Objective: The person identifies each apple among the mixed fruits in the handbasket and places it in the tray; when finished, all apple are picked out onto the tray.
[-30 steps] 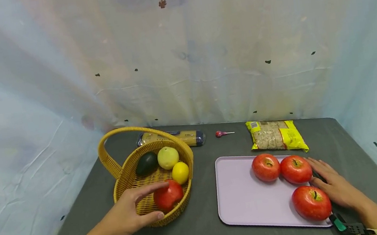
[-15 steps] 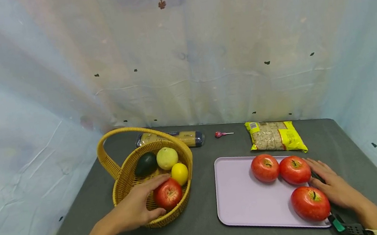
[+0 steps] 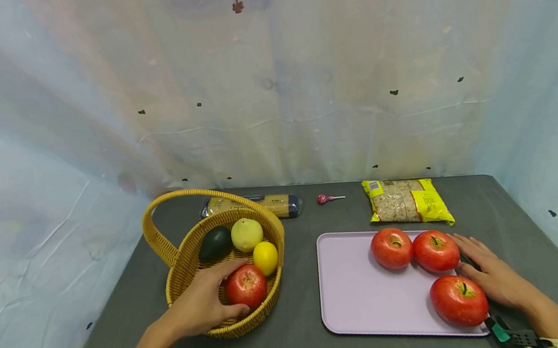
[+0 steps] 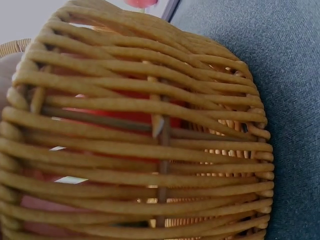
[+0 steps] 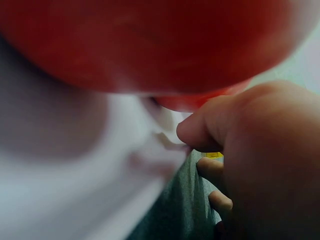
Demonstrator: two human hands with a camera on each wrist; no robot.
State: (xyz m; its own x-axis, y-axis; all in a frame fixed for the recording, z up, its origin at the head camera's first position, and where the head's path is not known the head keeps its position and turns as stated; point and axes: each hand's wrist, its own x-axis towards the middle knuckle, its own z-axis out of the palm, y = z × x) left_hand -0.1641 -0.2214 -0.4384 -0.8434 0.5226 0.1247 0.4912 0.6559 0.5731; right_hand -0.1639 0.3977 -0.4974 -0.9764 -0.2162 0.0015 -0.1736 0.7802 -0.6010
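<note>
My left hand reaches over the near rim of the yellow wicker basket and grips a red apple, thumb on its near side and fingers on the far side. In the left wrist view the basket's woven wall covers most of the picture, with red showing through the gaps; the hand is mostly hidden there. My right hand lies with fingers extended at the right edge of the lilac tray. Its thumb is at the tray's edge, below a nearby apple.
The basket also holds an avocado, a pale green round fruit and a lemon. Three red apples sit on the tray. Behind are a yellow-and-clear bag, a lollipop and a long yellow packet.
My left hand has moved slightly right and closed round the apple in the basket, which has turned to show its speckled end. The right hand has stayed in place.
</note>
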